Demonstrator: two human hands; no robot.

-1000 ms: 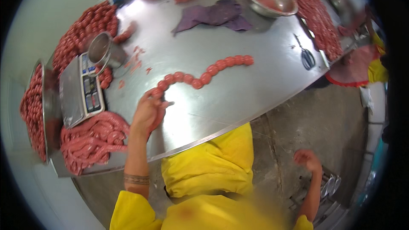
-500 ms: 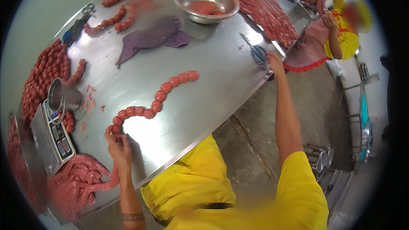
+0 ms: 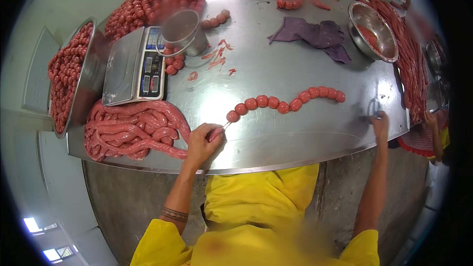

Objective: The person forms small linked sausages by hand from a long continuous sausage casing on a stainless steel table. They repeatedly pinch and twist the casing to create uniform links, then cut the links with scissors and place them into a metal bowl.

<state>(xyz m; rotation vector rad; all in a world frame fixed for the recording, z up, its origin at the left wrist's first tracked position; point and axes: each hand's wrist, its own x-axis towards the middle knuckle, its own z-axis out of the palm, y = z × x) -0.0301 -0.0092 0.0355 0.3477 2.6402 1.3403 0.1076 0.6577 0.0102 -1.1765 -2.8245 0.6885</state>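
My left hand [image 3: 201, 144] is closed on a pink raw sausage at the table's near edge. Just beyond its fingers begins a tied string of short round sausage links [image 3: 262, 101], which curves away to the right across the metal table. Unlinked filled sausage [image 3: 135, 135] lies coiled in a heap to the left, one length running to my left hand. Far to the right, my right hand [image 3: 380, 126] grips scissors [image 3: 375, 108] with blue-grey handles; they are blurred. A faint pale thread crosses the tabletop between my hands.
A scale [image 3: 129, 71] and a metal pail [image 3: 183, 34] stand at left, beside piled links [image 3: 152, 7] and a full metal tub [image 3: 87, 81]. A purple cloth [image 3: 310, 34] and a metal bowl [image 3: 358, 24] lie farther back. A co-worker's hand [image 3: 431, 119] shows at far right.
The view has swung left. My right hand has closed on the scissors, which lay on the table beside it. My left hand stays by the near end of the links.
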